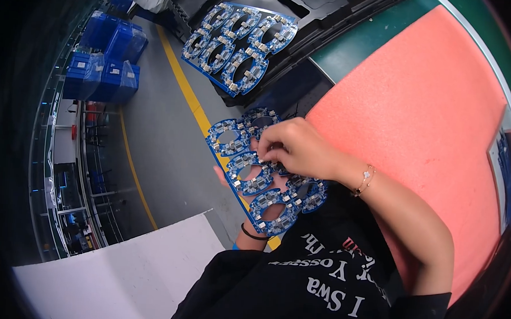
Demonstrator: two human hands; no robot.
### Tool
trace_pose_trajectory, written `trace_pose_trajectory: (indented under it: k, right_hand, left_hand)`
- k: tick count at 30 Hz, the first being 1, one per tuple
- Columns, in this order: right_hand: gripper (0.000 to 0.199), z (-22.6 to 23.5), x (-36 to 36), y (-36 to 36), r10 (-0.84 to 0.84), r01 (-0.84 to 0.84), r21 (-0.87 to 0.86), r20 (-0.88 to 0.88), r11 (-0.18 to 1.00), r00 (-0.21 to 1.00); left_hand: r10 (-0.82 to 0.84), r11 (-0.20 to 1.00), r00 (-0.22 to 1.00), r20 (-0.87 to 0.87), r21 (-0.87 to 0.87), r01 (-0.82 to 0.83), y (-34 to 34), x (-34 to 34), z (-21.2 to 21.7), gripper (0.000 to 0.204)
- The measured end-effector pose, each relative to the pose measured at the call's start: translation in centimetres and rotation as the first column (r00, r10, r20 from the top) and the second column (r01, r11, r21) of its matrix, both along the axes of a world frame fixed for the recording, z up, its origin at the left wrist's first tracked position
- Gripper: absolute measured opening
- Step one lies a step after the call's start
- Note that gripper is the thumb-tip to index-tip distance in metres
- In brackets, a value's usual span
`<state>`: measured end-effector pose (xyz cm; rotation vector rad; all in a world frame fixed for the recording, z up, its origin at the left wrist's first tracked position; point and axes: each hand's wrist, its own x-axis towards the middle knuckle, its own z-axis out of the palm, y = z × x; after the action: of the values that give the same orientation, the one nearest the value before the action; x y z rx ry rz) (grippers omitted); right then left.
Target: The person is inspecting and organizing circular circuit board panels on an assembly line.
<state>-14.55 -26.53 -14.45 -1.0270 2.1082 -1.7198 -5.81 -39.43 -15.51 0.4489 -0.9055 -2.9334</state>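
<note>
A blue circuit board panel [254,186] of several joined rings, dotted with small white and dark parts, is held tilted in front of my body. My left hand [223,176] supports it from beneath; its fingers show past the left edge and skin shows through the ring openings. Over the middle of the panel, my right hand [288,144] is closed, thumb and fingertips pinched together against the boards. Whatever lies between those fingertips is too small or hidden to make out.
Another blue ring-board panel [231,41] rests on black trays [326,19] ahead. To the right, a pink foam sheet [420,104] covers part of a green table [359,46]. Blue bins [106,76] stand at the far left, beyond a yellow floor line [182,77]. A white surface [129,262] is at lower left.
</note>
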Motion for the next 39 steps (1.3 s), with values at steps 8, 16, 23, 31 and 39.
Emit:
trace_pose_trajectory:
  k: [8, 16, 23, 31, 39]
  right_hand:
    - [0.013, -0.3, 0.3, 0.3, -0.076, 0.090, 0.064, -0.190, 0.994, 0.979]
    - [0.010, 0.2, -0.3, -0.1, -0.195, 0.200, -0.105, 0.060, 0.974, 0.979]
    - [0.007, 0.4, 0.9, 0.1, 0.071, -0.071, 0.006, -0.097, 0.997, 0.993]
    - [0.005, 0.6, 0.8, 0.1, -0.009, 0.009, -0.023, -0.016, 1.000, 1.000]
    - [0.008, 0.9, 1.0, -0.4, -0.096, 0.075, -0.170, -0.119, 0.983, 0.988]
  left_hand:
    - [-0.073, 0.995, 0.992, -0.103, -0.076, 0.065, -1.5, 0.2, -2.6, 0.070]
    - [-0.093, 0.995, 0.985, -0.142, 0.031, 0.098, 0.1, -0.3, -0.7, 0.064]
    - [-0.057, 0.989, 0.996, 0.074, -0.132, 0.066, -0.1, 0.0, -1.4, 0.067]
    - [-0.070, 0.992, 0.996, 0.051, -0.098, 0.075, -0.4, 0.4, -2.5, 0.067]
    - [-0.076, 0.995, 0.997, 0.027, -0.069, 0.077, 0.3, 0.7, -4.1, 0.068]
